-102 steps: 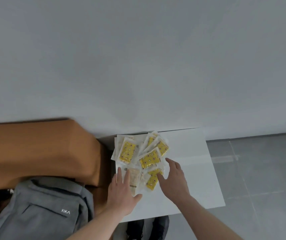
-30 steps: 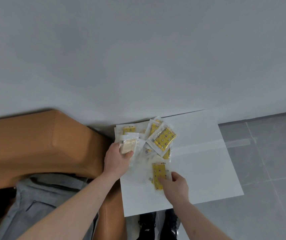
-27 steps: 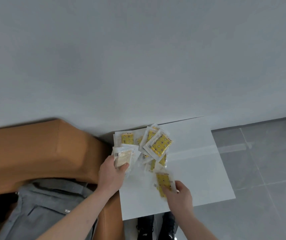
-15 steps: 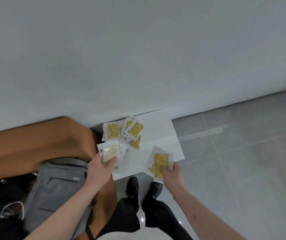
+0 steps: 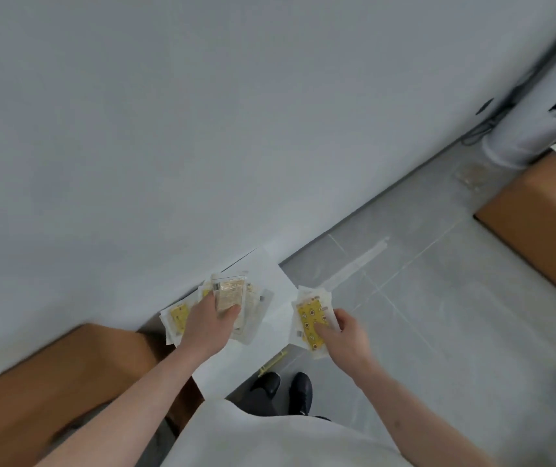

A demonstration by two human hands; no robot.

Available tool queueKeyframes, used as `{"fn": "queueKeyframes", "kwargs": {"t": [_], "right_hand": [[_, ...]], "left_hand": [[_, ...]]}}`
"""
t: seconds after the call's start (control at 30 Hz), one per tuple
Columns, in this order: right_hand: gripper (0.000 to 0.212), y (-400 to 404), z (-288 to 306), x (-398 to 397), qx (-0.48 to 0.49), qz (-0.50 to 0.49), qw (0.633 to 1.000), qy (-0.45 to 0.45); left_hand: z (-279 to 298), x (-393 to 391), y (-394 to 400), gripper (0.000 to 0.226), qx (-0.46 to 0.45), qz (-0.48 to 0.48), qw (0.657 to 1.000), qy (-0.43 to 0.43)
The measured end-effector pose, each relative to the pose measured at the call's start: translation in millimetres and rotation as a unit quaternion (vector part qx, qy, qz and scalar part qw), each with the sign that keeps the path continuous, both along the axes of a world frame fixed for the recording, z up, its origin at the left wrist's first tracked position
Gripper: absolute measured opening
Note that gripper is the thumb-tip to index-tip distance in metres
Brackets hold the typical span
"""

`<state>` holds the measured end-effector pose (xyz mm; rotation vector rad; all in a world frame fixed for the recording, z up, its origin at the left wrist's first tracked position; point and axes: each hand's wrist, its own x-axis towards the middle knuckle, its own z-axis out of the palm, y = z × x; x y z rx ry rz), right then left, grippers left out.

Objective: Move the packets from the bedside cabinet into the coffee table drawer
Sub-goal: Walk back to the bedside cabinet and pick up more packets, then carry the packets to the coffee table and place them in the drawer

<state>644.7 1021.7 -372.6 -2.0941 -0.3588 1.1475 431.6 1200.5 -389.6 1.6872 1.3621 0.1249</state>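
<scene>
The left hand (image 5: 209,323) grips a pale clear-plastic packet (image 5: 230,294) over the white bedside cabinet (image 5: 271,281); the right hand (image 5: 342,335) pinches yellow-printed flat packets (image 5: 312,320) past its right edge (light, limp, slippery, so best clamped mid-stack).

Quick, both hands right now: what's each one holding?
Left hand: closed on a beige packet, with more clear packets under it.
Right hand: closed on yellow packets, held out past the white cabinet top.
</scene>
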Motion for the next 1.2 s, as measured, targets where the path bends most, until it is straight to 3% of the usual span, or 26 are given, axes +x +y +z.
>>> {"fn": "queueKeyframes", "kwargs": {"t": [0.33, 0.63, 0.87, 1.2], "right_hand": [[0.013, -33.9, 4.0, -38.0, 0.005, -0.154, 0.988, -0.008], [0.011, -113.5, 20.4, -62.9, 0.015, -0.302, 0.953, -0.029], [0.011, -225.2, 24.6, -95.7, 0.014, -0.388, 0.92, -0.046], [0.009, -462.1, 19.7, -174.7, 0.017, -0.473, 0.879, -0.064]], "left_hand": [[13.1, 42.0, 20.4, 0.024, -0.106, -0.124, 0.986, -0.031], [25.4, 78.1, -31.9, 0.034, -0.058, -0.327, 0.943, 0.009], [47.5, 111.8, -137.5, 0.036, -0.017, -0.444, 0.896, 0.008], [59.4, 93.3, -375.2, 0.037, -0.006, -0.521, 0.854, -0.003]]}}
